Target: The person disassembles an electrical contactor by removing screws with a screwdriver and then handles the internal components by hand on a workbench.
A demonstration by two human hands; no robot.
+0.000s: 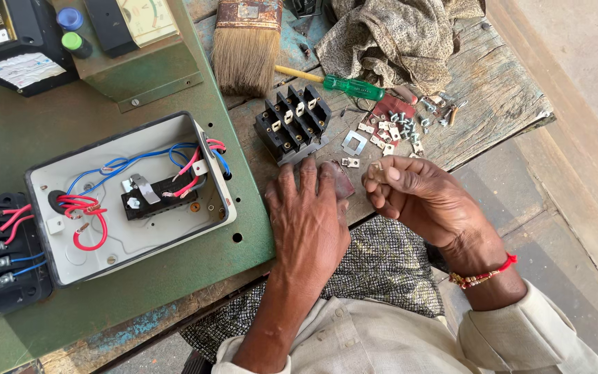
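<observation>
While left hand point(307, 208) lies flat, fingers spread, on a dark reddish pad point(342, 181) just below the black terminal block point(293, 122), right hand point(413, 194) pinches a small metal contact point(375, 168) between fingertips. Loose screws and clips point(399, 128) are near the green screwdriver point(344, 84).

A worn wooden counter point(493, 90) with flaking blue paint fills the upper right of the frame, its left part covered by a green metal plate point(15, 135). On the wood lie a paintbrush point(245, 48), a green-handled screwdriver point(344, 85), a black terminal block point(293, 121), a patterned cloth point(396, 34) and scattered small screws and metal contacts point(399, 128). On the plate at left rests an open white switch box point(129, 197) with red and blue wires.
</observation>
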